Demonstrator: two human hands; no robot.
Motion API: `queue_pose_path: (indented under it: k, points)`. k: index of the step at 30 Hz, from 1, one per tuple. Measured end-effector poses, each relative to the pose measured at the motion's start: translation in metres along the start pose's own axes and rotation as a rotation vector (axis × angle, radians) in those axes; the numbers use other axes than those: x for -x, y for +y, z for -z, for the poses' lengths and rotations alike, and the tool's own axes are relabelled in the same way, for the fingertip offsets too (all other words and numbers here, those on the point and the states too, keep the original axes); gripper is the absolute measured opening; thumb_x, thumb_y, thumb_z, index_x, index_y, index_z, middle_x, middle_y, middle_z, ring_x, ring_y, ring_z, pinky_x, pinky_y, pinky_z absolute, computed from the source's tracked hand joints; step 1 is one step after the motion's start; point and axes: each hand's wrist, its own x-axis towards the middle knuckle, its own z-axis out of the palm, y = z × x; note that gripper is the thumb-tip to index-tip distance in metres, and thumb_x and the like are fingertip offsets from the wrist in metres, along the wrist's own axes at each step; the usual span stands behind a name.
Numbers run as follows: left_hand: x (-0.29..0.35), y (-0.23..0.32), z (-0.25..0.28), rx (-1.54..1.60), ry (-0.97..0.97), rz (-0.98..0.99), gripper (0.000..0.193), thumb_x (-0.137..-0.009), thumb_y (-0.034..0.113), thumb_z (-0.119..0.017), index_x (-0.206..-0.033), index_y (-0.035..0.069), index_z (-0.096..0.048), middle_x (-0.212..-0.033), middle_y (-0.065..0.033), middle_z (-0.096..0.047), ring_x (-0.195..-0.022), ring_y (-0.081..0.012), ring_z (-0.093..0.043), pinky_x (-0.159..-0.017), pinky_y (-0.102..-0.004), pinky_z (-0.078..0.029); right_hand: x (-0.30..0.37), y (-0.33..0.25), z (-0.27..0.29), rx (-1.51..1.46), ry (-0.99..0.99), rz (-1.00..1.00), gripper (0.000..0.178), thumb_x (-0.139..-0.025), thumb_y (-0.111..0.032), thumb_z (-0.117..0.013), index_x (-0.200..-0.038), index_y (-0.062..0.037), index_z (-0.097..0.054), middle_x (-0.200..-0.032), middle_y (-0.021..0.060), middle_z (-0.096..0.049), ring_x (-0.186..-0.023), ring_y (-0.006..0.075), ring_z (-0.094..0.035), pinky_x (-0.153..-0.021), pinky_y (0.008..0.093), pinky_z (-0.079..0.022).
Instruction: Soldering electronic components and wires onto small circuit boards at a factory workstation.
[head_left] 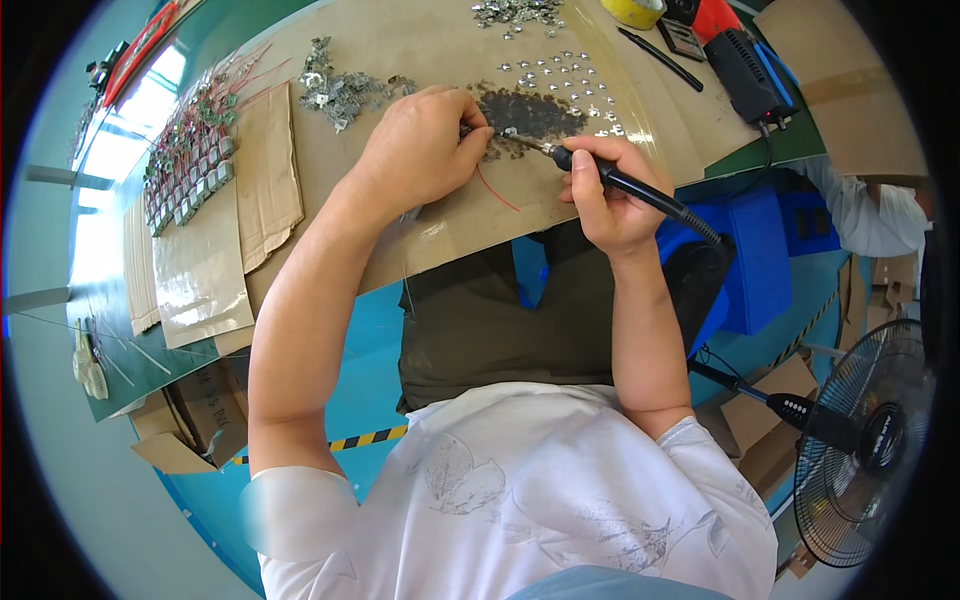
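My right hand (618, 205) grips a soldering iron (635, 186) like a pen, with its tip pointing left toward my other hand. Bent over the worktop, my left hand (425, 140) has its thumb and fingers pinched on a small part that they mostly hide. From beneath that hand a thin red wire (497, 192) trails toward the table edge. The iron's tip is beside the left fingertips, next to a small shiny metal piece (510, 132). Just beyond lies a dark, scorched-looking patch (540, 113) on the brown board, with rows of small metal parts (575, 75) around it.
A heap of metal pieces (340, 90) lies left of my hand. Farther left stand wired assemblies (190, 175) beside cardboard (268, 180). At back right are a black pen (660, 58), yellow tape roll (634, 10) and black power unit (745, 75). A fan (865, 440) stands right.
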Motion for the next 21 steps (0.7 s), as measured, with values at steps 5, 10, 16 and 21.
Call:
queue_pose_path:
  k: [5, 10, 16, 21]
  points:
    - [0.0001, 0.0010, -0.0009, -0.025, -0.013, 0.018, 0.020, -0.089, 0.020, -0.075, -0.092, 0.000, -0.073, -0.086, -0.0158, -0.072, -0.078, -0.0337, -0.069, -0.072, -0.0424, -0.054, 0.0015, 0.0018, -0.0003, -0.010, 0.000, -0.011, 0.008, -0.088, -0.003, -0.073, -0.094, -0.0014, -0.077, -0.072, 0.0037, -0.069, -0.059, 0.0101, -0.060, -0.055, 0.0235, -0.047]
    - [0.0010, 0.0016, 0.0007, -0.038, -0.024, 0.015, 0.019, -0.089, 0.019, -0.074, -0.093, 0.000, -0.073, -0.093, -0.0178, -0.073, -0.088, -0.0379, -0.070, -0.079, -0.0447, -0.055, 0.0015, -0.0009, -0.0008, -0.028, 0.007, -0.034, 0.008, -0.088, -0.003, -0.073, -0.094, -0.0008, -0.077, -0.073, 0.0043, -0.069, -0.059, 0.0102, -0.060, -0.055, 0.0235, -0.047]
    - [-0.0008, 0.0056, 0.0024, -0.049, -0.029, 0.017, 0.018, -0.089, 0.018, -0.074, -0.093, 0.000, -0.073, -0.093, -0.0180, -0.073, -0.090, -0.0379, -0.071, -0.080, -0.0444, -0.055, 0.0008, 0.0014, 0.0002, -0.027, 0.000, -0.019, 0.008, -0.087, -0.003, -0.073, -0.094, -0.0007, -0.076, -0.074, 0.0049, -0.070, -0.060, 0.0102, -0.061, -0.055, 0.0234, -0.047]
    - [-0.0002, 0.0044, 0.0017, -0.057, -0.028, 0.026, 0.018, -0.089, 0.018, -0.074, -0.093, 0.000, -0.073, -0.094, -0.0181, -0.073, -0.091, -0.0382, -0.070, -0.081, -0.0450, -0.055, 0.0004, 0.0009, -0.0004, -0.016, -0.011, 0.001, 0.008, -0.087, -0.003, -0.073, -0.094, -0.0009, -0.077, -0.074, 0.0050, -0.070, -0.061, 0.0105, -0.062, -0.055, 0.0237, -0.047]
